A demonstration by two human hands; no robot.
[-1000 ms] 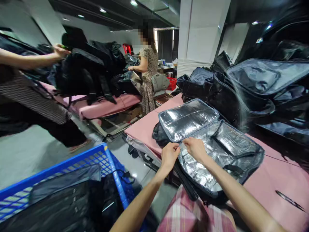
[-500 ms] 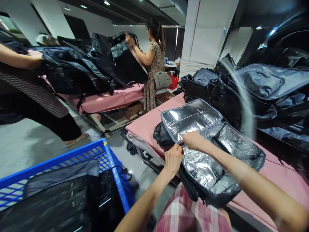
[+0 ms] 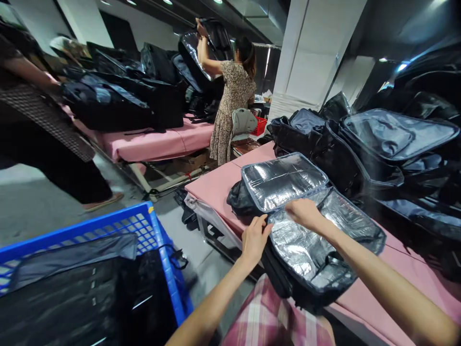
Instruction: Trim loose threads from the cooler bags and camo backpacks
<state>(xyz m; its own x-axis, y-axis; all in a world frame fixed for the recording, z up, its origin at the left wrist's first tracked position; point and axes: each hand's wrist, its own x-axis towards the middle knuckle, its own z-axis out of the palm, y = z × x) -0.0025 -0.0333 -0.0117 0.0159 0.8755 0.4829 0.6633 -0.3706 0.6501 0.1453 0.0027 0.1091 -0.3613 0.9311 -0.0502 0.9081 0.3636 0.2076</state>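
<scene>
An open black bag with a silver foil lining [image 3: 317, 245] lies on the pink table [image 3: 216, 185] in front of me, its lid [image 3: 283, 180] folded back to the left. My left hand [image 3: 254, 238] grips the bag's near left rim, fingers curled over the edge. At the seam where lid meets body, my right hand [image 3: 306, 214] presses on the lining with fingers closed; whether it pinches anything is hidden.
A blue plastic crate [image 3: 144, 226] holding dark bags stands at lower left. Black bags [image 3: 378, 139] are piled on the table's far right. A person in a patterned dress [image 3: 232, 101] lifts a bag overhead; another person [image 3: 36, 115] stands left by a second pink table [image 3: 154, 142].
My left hand slid a little left along the rim and my right hand moved right onto the seam. The person in the dress raised a bag from chest height to overhead.
</scene>
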